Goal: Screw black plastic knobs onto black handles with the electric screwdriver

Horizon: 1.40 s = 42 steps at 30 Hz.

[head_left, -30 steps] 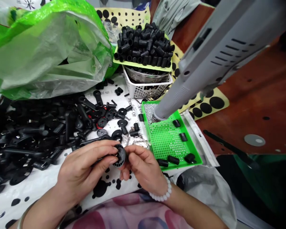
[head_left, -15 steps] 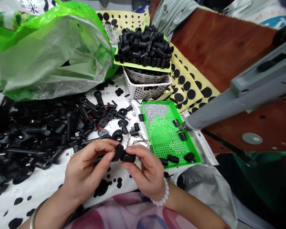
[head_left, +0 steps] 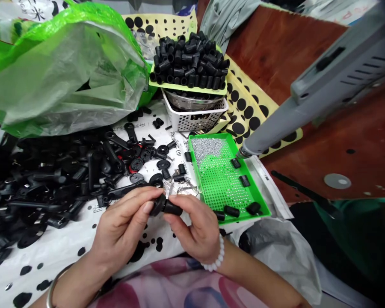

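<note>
My left hand is closed in a pinch on a round black plastic part, held on edge above the table. Between the thumb and fingers of my right hand is a short black plastic cylinder. The two pieces meet end to side in front of me; whether they are joined I cannot tell. Just behind the hands lie several black discs and cylinders, with small shiny metal strips. To the right, a green perforated tray holds tiny silver screws and several black cylinders.
Black crank-like parts are heaped on the left beneath a green-and-clear plastic bag. Behind, a yellow-green tray piled with cylinders rests on a white basket. A grey power screwdriver slants over the green tray's right edge.
The round part has tilted in my left fingers, and my left hand has turned slightly. The right hand keeps its grip on the cylinder. The whole view has shifted a little.
</note>
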### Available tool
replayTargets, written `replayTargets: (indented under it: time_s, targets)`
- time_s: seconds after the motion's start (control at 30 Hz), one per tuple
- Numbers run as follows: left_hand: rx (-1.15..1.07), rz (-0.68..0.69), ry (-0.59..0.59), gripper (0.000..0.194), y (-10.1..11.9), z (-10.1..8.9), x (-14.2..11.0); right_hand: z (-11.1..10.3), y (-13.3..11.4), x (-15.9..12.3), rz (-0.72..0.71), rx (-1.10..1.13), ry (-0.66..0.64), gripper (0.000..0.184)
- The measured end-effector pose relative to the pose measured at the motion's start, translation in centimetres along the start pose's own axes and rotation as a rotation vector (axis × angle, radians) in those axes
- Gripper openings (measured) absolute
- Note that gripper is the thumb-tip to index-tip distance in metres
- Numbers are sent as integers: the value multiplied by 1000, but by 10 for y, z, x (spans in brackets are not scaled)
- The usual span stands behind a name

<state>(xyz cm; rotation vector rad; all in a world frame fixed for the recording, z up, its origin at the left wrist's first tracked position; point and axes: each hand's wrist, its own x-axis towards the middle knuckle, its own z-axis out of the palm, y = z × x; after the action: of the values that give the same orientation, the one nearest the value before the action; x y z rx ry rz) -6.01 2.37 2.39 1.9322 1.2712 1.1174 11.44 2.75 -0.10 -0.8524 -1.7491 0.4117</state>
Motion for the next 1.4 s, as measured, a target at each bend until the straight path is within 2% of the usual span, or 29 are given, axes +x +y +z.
replayTargets:
  time_s: [0.1, 0.2, 0.3, 0.53, 0.67, 0.73, 0.9, 1.07, 1.13, 1.3, 1.4]
  targets:
    - [-6, -31, 47, 29, -1, 5, -1, 1, 0, -2, -28, -65, -4, 25]
    - [-16, -78, 64, 22, 1, 8, -1, 0, 1, -1, -119, -158, -5, 26]
    - [-15, -137, 70, 18, 2, 7, 0, -1, 1, 0, -165, -154, -24, 29]
    - [62, -185, 71, 25, 2, 2, -4, -3, 1, 1, -37, -107, -54, 28]
    - [-75, -224, -41, 32, 6, -1, -4, -3, 0, 1, -9, -127, -57, 28]
    - [-130, -254, -61, 34, 7, -1, -3, -3, 0, 1, -22, -144, -56, 28]
    - [-189, -360, -27, 33, 4, 6, -4, -1, 2, 1, -78, -155, -38, 31]
    - [-258, -488, 55, 35, 3, 10, -6, 0, -1, 1, -85, -191, -106, 34]
    - [-200, -448, 81, 33, 3, 10, -5, -1, -1, 1, -94, -209, -121, 34]
    - [80, -158, 103, 28, 6, 11, -3, -1, -1, 1, -127, -267, -100, 32]
    - [183, -43, 123, 29, 7, 11, -3, 0, -1, 2, -50, -188, -101, 30]
